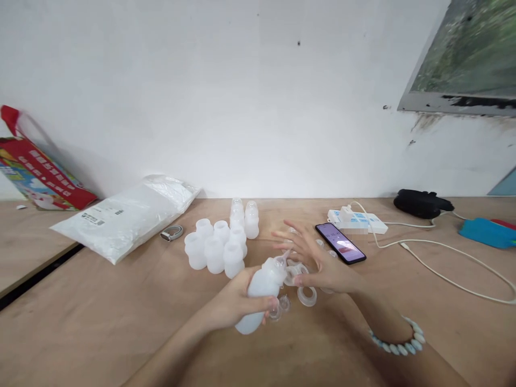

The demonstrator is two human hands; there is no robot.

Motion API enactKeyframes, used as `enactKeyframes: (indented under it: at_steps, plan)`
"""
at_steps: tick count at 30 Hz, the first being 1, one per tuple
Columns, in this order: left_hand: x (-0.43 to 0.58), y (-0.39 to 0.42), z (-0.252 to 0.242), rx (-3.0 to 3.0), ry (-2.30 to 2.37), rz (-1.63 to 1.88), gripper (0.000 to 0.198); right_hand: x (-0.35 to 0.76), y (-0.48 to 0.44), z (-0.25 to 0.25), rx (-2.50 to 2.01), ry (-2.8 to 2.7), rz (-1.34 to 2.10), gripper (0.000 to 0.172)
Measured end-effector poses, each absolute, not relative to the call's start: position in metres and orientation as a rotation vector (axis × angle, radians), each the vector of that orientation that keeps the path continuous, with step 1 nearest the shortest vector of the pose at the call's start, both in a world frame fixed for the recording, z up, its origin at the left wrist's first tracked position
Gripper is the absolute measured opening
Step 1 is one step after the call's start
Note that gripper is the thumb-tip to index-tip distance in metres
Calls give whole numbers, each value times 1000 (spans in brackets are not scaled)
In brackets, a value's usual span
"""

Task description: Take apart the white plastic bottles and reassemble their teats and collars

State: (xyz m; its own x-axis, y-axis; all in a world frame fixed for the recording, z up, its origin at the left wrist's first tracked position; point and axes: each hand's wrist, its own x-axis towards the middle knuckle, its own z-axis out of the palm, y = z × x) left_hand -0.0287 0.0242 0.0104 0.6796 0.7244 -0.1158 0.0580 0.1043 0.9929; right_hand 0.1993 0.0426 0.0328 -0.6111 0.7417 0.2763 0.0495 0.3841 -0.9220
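Observation:
A milky white bottle (262,293) with a clear nipple at its top is wrapped by the fingers of my left hand (237,301). It leans with the nipple toward the upper right. My right hand (316,263) is beside the nipple, fingers spread, nothing seen held in it. Under and around my right hand lie clear rings (307,296) and clear nipples (284,303), partly hidden by the hand. Several open white bottles (215,253) stand to the left of the held one. Behind them are a few bottles with clear domed caps (252,220).
A phone (341,243) lies right of my right hand, with a power strip (358,220) and white cable (455,248) beyond. Left are a white plastic bag (129,215), a metal band (171,233) and a red bag (48,174). A black pouch (422,203) lies far right.

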Motion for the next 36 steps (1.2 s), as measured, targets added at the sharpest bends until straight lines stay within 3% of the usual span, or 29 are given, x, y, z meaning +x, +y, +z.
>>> enactKeyframes:
  at_steps: [1,4,6,8,9,12,13,18,22,26,33,36]
  plan:
    - [-28,22,12,1465,735,554,43,197,41,33,-767,-1945,1210,82]
    - [-25,17,14,1802,961,541,32,186,31,36,-1130,-2077,969,36]
    - [-26,15,14,2028,1148,492,27,181,25,39,-1301,-2189,823,33]
    - [-28,15,13,2124,1242,422,27,181,22,40,-1254,-2285,815,19]
    - [-29,15,12,2128,1243,401,28,183,22,41,-1161,-2320,859,18]
    - [-30,17,11,2095,1214,399,31,189,24,39,-1000,-2325,1006,60]
    - [-30,17,11,2096,1216,405,31,190,25,38,-1049,-2288,1027,65]
    - [-29,18,19,1942,1137,419,30,187,26,38,-1122,-2247,999,25]
    - [-33,18,22,1490,802,295,38,200,30,45,-731,-2252,1082,23]
    - [-41,19,15,1187,575,215,58,217,37,45,-716,-2031,1080,25]
    - [-84,57,74,1841,821,1051,67,224,42,42,-886,-1818,1010,30]
    - [-113,98,106,1938,964,1300,54,223,42,41,-865,-1787,1037,30]
